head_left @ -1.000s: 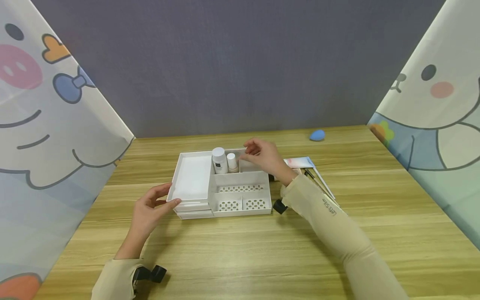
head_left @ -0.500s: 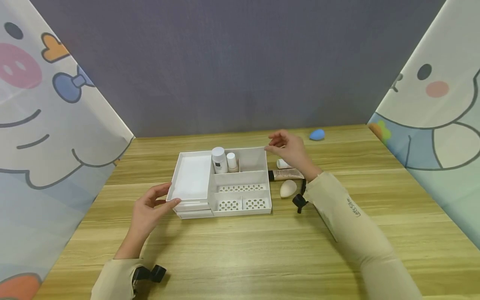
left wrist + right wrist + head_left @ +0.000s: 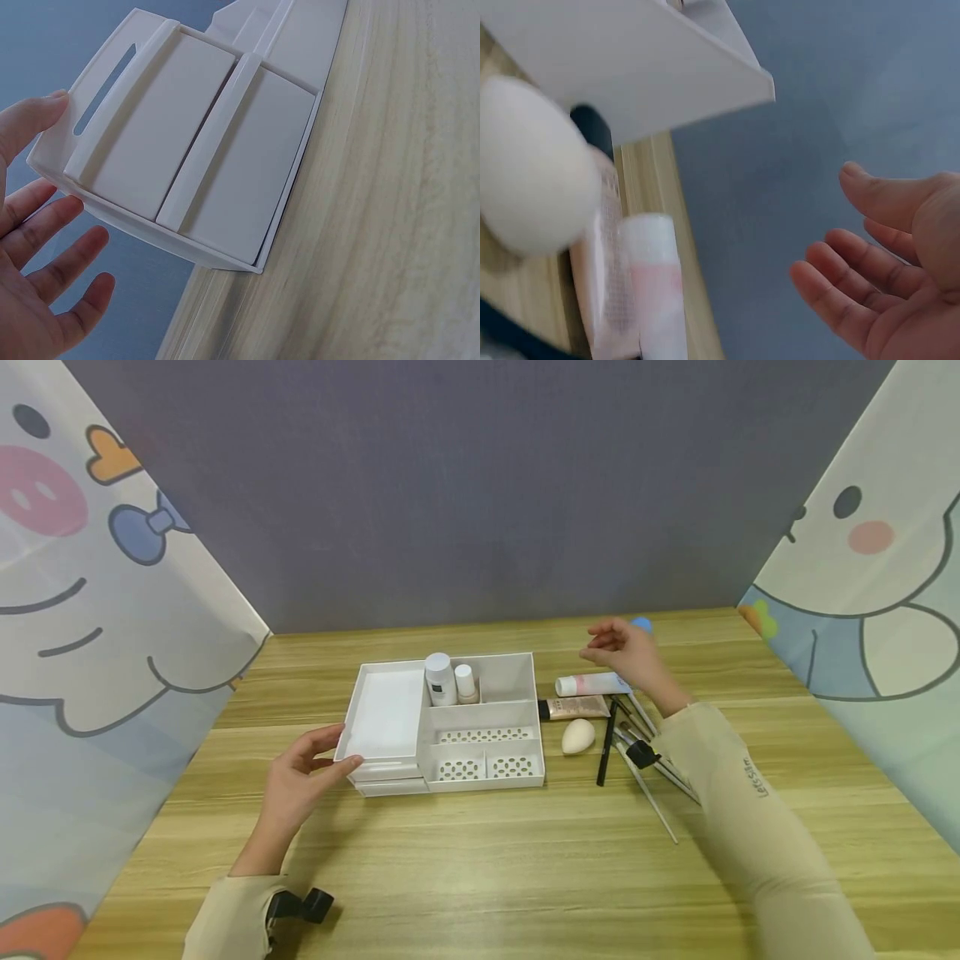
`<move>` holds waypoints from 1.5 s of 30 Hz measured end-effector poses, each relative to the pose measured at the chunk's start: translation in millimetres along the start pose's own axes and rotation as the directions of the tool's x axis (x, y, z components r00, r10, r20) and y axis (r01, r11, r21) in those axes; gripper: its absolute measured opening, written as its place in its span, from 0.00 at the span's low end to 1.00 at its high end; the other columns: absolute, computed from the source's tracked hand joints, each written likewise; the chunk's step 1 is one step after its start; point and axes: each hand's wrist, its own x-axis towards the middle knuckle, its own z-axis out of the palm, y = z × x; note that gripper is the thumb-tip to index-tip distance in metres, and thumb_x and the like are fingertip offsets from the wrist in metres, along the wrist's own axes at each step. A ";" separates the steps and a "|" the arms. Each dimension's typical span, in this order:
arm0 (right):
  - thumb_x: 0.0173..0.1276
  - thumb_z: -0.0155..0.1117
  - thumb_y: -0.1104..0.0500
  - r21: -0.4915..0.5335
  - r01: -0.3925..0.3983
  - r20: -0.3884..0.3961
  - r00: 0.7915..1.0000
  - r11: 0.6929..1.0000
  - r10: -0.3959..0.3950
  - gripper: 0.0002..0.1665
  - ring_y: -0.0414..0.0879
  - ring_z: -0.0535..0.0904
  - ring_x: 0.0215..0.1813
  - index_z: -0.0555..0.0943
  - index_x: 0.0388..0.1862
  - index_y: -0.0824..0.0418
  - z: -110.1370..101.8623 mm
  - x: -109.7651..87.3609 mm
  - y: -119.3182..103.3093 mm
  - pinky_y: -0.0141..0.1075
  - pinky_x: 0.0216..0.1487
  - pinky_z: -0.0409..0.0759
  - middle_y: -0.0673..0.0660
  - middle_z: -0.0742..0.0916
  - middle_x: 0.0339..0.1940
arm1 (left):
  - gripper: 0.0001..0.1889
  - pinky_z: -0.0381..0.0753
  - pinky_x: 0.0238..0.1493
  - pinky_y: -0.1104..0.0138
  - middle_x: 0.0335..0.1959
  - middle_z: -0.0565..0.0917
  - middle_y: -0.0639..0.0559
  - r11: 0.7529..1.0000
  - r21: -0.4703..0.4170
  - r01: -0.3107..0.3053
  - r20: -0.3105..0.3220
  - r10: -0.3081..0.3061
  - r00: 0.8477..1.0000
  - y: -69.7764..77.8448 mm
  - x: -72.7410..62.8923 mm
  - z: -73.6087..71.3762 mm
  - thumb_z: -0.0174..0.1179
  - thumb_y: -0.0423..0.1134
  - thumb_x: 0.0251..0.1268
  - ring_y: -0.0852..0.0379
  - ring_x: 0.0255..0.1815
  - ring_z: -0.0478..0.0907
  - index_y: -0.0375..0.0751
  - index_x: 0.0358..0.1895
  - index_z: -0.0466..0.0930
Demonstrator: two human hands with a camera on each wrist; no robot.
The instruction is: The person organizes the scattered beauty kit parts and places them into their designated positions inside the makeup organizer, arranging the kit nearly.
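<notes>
A white cosmetics organizer (image 3: 386, 710) stands on the wooden table, with a tray top and two drawers (image 3: 244, 157) at its left. My left hand (image 3: 300, 781) rests at its front left corner, the thumb on the front edge and fingers along the side. In the organizer's back compartment stand a white capped bottle (image 3: 441, 681) and a smaller bottle with a white cap (image 3: 466, 685). My right hand (image 3: 628, 652) hovers over a white and pink tube (image 3: 588, 685) with nothing in it, fingers loosely bent. The right wrist view shows this hand (image 3: 885, 277) apart from the tube.
Right of the organizer lie a beige tube with a black cap (image 3: 577, 707), a cream makeup sponge (image 3: 578, 737), a black pencil-like stick (image 3: 607, 752) and several brushes (image 3: 648, 793). A blue sponge (image 3: 641, 623), partly hidden, lies behind my right hand. A grey wall rises behind the table.
My right hand has moved right, from above the organizer's back compartments to over the tubes, uncovering the cream sponge and brushes. The left hand has stayed at the corner.
</notes>
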 end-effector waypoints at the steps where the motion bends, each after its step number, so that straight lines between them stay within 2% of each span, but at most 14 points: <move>1: 0.69 0.68 0.61 0.001 -0.007 0.006 1.000 1.000 0.007 0.23 0.40 0.79 0.39 0.75 0.57 0.73 -3.0 -0.4 2.3 0.25 0.40 0.78 0.68 0.84 0.46 | 0.24 0.79 0.44 0.76 0.51 0.84 0.60 1.000 0.001 0.001 0.000 -0.001 1.000 0.0 -0.1 0.0 0.73 0.28 0.56 0.71 0.50 0.79 0.31 0.57 0.80; 5: 0.68 0.69 0.63 0.004 -0.018 0.029 0.999 1.000 0.018 0.24 0.35 0.78 0.37 0.74 0.57 0.74 -13.3 -2.2 12.2 0.23 0.39 0.78 0.69 0.83 0.46 | 0.24 0.79 0.45 0.76 0.51 0.84 0.60 1.000 0.001 -0.001 0.000 0.001 1.000 -0.1 -0.2 0.0 0.73 0.28 0.56 0.70 0.50 0.79 0.31 0.57 0.80; 8: 0.68 0.68 0.65 -0.002 -0.029 0.052 0.998 1.000 0.029 0.24 0.35 0.77 0.37 0.73 0.57 0.76 -18.8 -3.6 19.4 0.22 0.38 0.78 0.71 0.82 0.47 | 0.24 0.79 0.45 0.76 0.51 0.84 0.61 1.000 0.000 -0.001 -0.001 0.001 1.000 -0.1 -0.1 0.2 0.73 0.28 0.56 0.70 0.50 0.79 0.31 0.57 0.80; 16: 0.67 0.69 0.63 -0.096 -0.069 0.079 0.994 0.993 0.077 0.27 0.53 0.77 0.47 0.73 0.59 0.78 -27.6 -4.7 40.9 0.23 0.39 0.74 0.74 0.81 0.49 | 0.24 0.79 0.45 0.76 0.50 0.84 0.64 1.000 -0.007 0.009 -0.001 -0.009 1.000 -0.6 -0.9 0.1 0.73 0.28 0.56 0.70 0.50 0.79 0.31 0.57 0.80; 18: 0.67 0.69 0.63 -0.113 -0.083 0.083 0.992 0.990 0.092 0.27 0.56 0.77 0.48 0.73 0.58 0.78 -29.1 -4.1 47.6 0.24 0.39 0.74 0.74 0.81 0.49 | 0.24 0.79 0.45 0.76 0.50 0.84 0.64 1.000 -0.005 0.008 -0.001 -0.008 1.000 -1.1 -0.9 0.1 0.73 0.28 0.56 0.70 0.50 0.79 0.31 0.57 0.80; 21: 0.67 0.70 0.63 -0.124 -0.110 0.098 0.988 0.986 0.123 0.29 0.54 0.78 0.46 0.72 0.59 0.79 -30.8 -3.3 56.9 0.28 0.39 0.77 0.73 0.81 0.48 | 0.24 0.79 0.44 0.75 0.50 0.84 0.64 1.000 -0.007 0.006 0.001 -0.006 1.000 -1.9 -0.8 0.3 0.73 0.29 0.56 0.70 0.50 0.79 0.32 0.57 0.80; 26: 0.67 0.70 0.60 -0.107 -0.196 0.164 0.963 0.975 0.212 0.35 0.47 0.81 0.40 0.68 0.63 0.82 -31.1 -2.0 71.8 0.33 0.40 0.84 0.74 0.79 0.51 | 0.23 0.79 0.44 0.75 0.50 0.84 0.64 1.000 -0.012 -0.002 -0.003 0.001 1.000 -2.9 -0.5 0.7 0.73 0.28 0.56 0.70 0.49 0.79 0.32 0.57 0.81; 31: 0.67 0.70 0.56 -0.120 -0.243 0.206 0.942 0.963 0.264 0.39 0.46 0.80 0.40 0.66 0.64 0.82 -28.8 -0.2 81.3 0.32 0.39 0.83 0.76 0.78 0.54 | 0.23 0.79 0.43 0.75 0.49 0.84 0.64 1.000 -0.016 -0.016 -0.009 0.015 1.000 -3.5 -0.1 1.9 0.73 0.27 0.55 0.70 0.48 0.80 0.31 0.56 0.81; 34: 0.67 0.71 0.54 -0.123 -0.258 0.215 0.936 0.958 0.280 0.41 0.46 0.80 0.37 0.66 0.64 0.82 -27.9 0.2 81.8 0.33 0.36 0.82 0.75 0.81 0.51 | 0.23 0.80 0.43 0.75 0.50 0.84 0.63 1.000 -0.021 -0.021 -0.009 0.021 1.000 -3.5 -0.1 2.3 0.72 0.27 0.55 0.70 0.48 0.80 0.30 0.56 0.80; 39: 0.66 0.72 0.49 -0.147 -0.300 0.226 0.917 0.943 0.327 0.45 0.44 0.78 0.33 0.65 0.67 0.80 -26.5 3.7 79.7 0.34 0.33 0.79 0.64 0.83 0.42 | 0.23 0.80 0.43 0.75 0.50 0.84 0.62 0.999 -0.028 -0.023 -0.013 0.023 1.000 -4.0 -0.1 2.5 0.72 0.26 0.55 0.69 0.49 0.80 0.30 0.56 0.80; 45: 0.66 0.71 0.47 -0.188 -0.334 0.239 0.897 0.924 0.372 0.47 0.43 0.78 0.34 0.65 0.68 0.80 -24.6 7.1 76.8 0.33 0.35 0.78 0.63 0.82 0.43 | 0.23 0.80 0.43 0.75 0.50 0.85 0.59 1.000 -0.023 -0.017 -0.018 0.017 1.000 -4.1 0.0 2.8 0.73 0.27 0.55 0.69 0.49 0.80 0.30 0.56 0.80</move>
